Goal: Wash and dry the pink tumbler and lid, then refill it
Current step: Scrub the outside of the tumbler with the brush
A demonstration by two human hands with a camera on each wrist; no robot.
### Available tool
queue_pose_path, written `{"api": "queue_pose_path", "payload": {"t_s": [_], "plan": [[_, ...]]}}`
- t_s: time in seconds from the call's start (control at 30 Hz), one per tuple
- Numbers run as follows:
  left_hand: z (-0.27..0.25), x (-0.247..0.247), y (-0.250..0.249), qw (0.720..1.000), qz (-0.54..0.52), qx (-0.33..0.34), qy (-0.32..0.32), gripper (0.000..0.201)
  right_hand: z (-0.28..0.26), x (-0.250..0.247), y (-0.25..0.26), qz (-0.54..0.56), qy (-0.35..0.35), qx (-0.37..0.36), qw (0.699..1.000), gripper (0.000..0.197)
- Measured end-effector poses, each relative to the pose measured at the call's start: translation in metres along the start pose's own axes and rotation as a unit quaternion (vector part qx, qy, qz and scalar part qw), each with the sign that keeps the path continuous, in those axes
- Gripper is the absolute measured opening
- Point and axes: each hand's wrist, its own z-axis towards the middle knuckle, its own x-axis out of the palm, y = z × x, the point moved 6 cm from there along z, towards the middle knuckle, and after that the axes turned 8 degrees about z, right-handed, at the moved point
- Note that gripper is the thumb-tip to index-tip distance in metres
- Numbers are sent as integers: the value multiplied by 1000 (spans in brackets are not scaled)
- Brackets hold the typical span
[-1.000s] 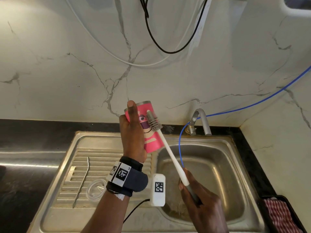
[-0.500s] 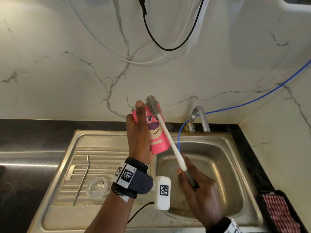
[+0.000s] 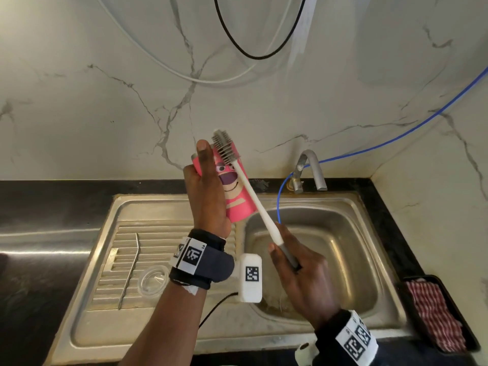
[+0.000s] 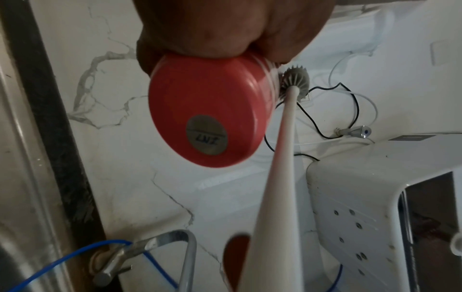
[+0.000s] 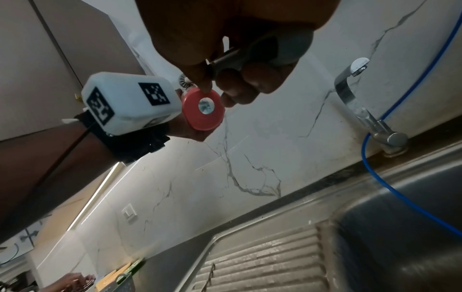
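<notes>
Nearest the viewer, 2 forearms reach forward over a stainless steel sink (image 3: 351, 204) set in a dark counter (image 3: 39, 207); each wrist wears a dark band with black-and-white coded tags. The right hand (image 3: 303, 276), low over the sink basin, has its fingers curled round the grey grip of a long white-handled bottle brush (image 3: 253, 199), which slants up and to the left. The left hand (image 3: 208, 196) is raised higher, back of the hand facing the viewer, thumb pointing up, its fingers wrapped round the pink cylindrical tumbler with a cartoon face (image 3: 233, 188). The tumbler is held in the air over the divide between draining board and basin, tilted, with its mouth up toward the wall and its base toward the sink. The grey bristle head of the brush lies against the outside of the tumbler near its rim. On the ribbed draining board to the left lie a bent metal straw (image 3: 130, 268) and, just beside it, a clear round plastic lid (image 3: 153, 282). At far right sits a dark tray holding a red-and-white checked cloth (image 3: 435, 315). Further back, a curved metal tap (image 3: 310, 170) stands at the white marble wall, with a thin blue tube (image 3: 396, 138) attached.
</notes>
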Motion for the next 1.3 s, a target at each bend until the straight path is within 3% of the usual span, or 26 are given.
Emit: {"api": "queue_pose_path", "payload": {"t_s": [0.2, 0.37, 0.53, 0.7, 0.83, 0.97, 1.17, 1.3], "plan": [[11, -12, -5, 999, -40, 15, -24, 83, -24, -3, -7, 11, 30, 19, 999, 42], [-1, 0, 10, 1000, -4, -17, -7, 51, -12, 1, -8, 2, 13, 11, 1000, 43], [14, -14, -3, 998, -20, -5, -55, 57, -35, -8, -11, -8, 45, 15, 999, 41], [4, -5, 8, 999, -11, -26, -26, 60, -20, 0, -8, -15, 24, -12, 1000, 43], [11, -16, 3, 998, -34, -21, -50, 70, -31, 1, -17, -8, 39, -5, 999, 43], [20, -30, -6, 995, -47, -7, -92, 58, -49, -6, -25, -18, 51, 2, 999, 44], [9, -14, 7, 996, -58, -43, -48, 66, -31, 3, -20, -31, 33, -12, 999, 44], [22, -29, -8, 992, -81, -6, -100, 57, -51, -4, -30, -13, 56, -6, 998, 46]]}}
